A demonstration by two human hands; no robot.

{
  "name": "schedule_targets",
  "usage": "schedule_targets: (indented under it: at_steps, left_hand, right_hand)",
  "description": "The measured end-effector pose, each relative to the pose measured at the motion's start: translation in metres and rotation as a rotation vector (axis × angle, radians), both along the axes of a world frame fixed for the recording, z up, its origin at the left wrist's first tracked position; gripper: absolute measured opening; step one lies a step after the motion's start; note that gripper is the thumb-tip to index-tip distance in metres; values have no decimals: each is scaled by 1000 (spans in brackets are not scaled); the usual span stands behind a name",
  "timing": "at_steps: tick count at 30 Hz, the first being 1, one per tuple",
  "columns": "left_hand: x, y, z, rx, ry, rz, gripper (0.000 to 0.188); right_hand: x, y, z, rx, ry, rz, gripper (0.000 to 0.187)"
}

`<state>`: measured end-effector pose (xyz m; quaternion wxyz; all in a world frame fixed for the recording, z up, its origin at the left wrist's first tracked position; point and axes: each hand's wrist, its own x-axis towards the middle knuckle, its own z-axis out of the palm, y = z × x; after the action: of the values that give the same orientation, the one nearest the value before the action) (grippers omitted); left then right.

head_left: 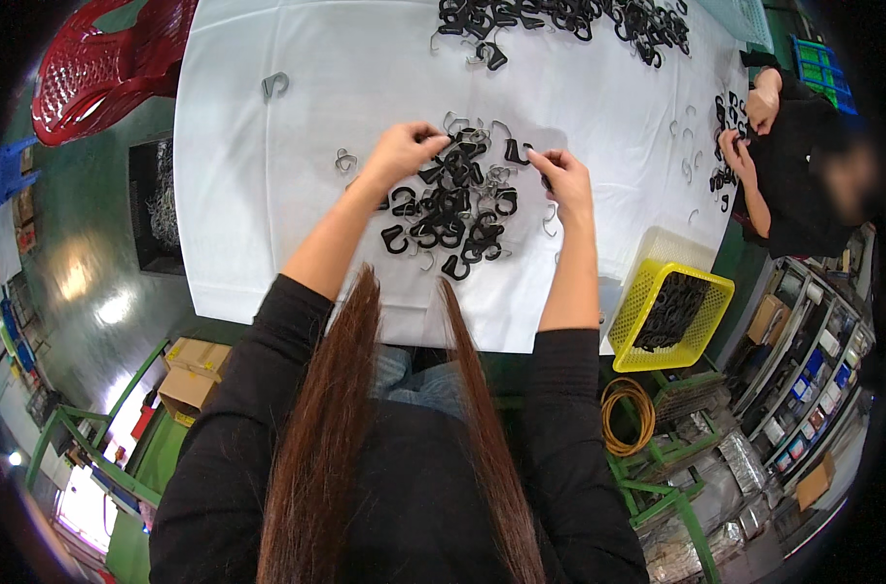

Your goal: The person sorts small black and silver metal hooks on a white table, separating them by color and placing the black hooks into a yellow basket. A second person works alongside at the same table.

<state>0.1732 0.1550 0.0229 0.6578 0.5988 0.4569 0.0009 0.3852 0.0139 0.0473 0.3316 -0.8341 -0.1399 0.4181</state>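
Observation:
A pile of black hooks (452, 216), mixed with bent metal wire clips, lies on the white-covered table (238, 185) in front of me. My right hand (565, 181), on the right of the pile, pinches a black hook (517, 152) at its edge; a thin wire shows beside that hook. At the pile's upper left, my left hand (409, 151) has thumb and fingers closed together over the hooks. What its fingertips hold, if anything, blends with the black pieces. A loose wire clip (344, 162) rests just left of that hand.
More black hooks (569, 15) are heaped at the far edge. A yellow basket (717, 311) of black pieces stands at the table's right corner. Across on the right, a co-worker's hands (740, 156) handle similar pieces. A red chair (112, 73) is at the far left.

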Motion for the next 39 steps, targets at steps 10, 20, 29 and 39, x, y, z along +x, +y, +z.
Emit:
schedule_targets:
  at_steps: [10, 20, 29, 39]
  left_hand:
    - [12, -27, 19, 179, 122, -140, 25]
    - [-21, -6, 31, -48, 91, -45, 30]
    - [-53, -21, 36, -738, -517, 263, 18]
    - [-27, -128, -5, 782, 284, -33, 25]
  right_hand:
    - [-19, -1, -40, -171, -453, 57, 27]
    - [-17, -1, -50, -190, -516, 145, 27]
    - [-12, -50, -50, 94, -391, 109, 22]
    - [-2, -90, -20, 510, 502, -250, 20]
